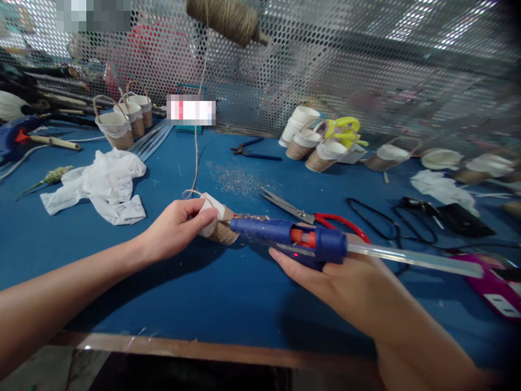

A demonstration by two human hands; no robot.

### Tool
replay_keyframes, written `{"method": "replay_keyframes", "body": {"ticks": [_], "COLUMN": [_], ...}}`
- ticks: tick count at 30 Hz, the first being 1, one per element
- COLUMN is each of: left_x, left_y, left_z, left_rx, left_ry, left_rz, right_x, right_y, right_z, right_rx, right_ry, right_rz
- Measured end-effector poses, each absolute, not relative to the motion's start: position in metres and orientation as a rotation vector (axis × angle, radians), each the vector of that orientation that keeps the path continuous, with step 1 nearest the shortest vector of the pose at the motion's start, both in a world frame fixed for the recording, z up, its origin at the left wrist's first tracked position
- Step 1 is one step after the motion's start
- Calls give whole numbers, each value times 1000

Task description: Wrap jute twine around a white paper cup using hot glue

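Observation:
My left hand [183, 222] grips a small white cup [220, 232] by its rim, thumb on the outside. Brown twine wraps the lower part of the cup, which lies tilted above the table. A strand of twine [196, 146] runs from it up to the spool [223, 20] overhead. In my right hand [329, 288] is a blue hot glue gun [280, 233], its fingers wrapped round the handle. The nozzle points left and meets or nearly meets the twine on the cup. A clear glue stick [419, 260] sticks out of the gun's back end.
Red-handled scissors [301, 210] lie just behind the glue gun. Farther back are pliers [256, 151] and twine-wrapped cups [325, 156]. White lace [109, 182] and finished-looking handled cups [116, 130] stand at left. A perforated metal screen [163, 54] closes the back.

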State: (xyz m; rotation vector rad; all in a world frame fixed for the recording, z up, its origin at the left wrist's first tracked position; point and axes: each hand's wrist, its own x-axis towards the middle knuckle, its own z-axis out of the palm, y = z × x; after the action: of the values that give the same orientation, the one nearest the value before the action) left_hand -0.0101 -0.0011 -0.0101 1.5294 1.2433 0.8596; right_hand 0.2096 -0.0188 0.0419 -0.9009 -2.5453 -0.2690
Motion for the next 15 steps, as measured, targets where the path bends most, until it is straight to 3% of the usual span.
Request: {"method": "replay_keyframes", "body": {"ticks": [6,11,15], "left_x": [-11,-12,-12], "left_y": [-1,-1,-1], "left_z": [-9,-8,-9], "left_rx": [1578,1589,1591], "left_ry": [1169,1163,1161], "left_rz": [826,815,821], "right_x": [221,218,212], "right_y": [-16,-16,-18], "right_z": [38,41,45], "right_rx": [-709,-783,-905], "right_ry": [-2619,-2631,-2570], "right_rz": [-656,-529,-235]}}
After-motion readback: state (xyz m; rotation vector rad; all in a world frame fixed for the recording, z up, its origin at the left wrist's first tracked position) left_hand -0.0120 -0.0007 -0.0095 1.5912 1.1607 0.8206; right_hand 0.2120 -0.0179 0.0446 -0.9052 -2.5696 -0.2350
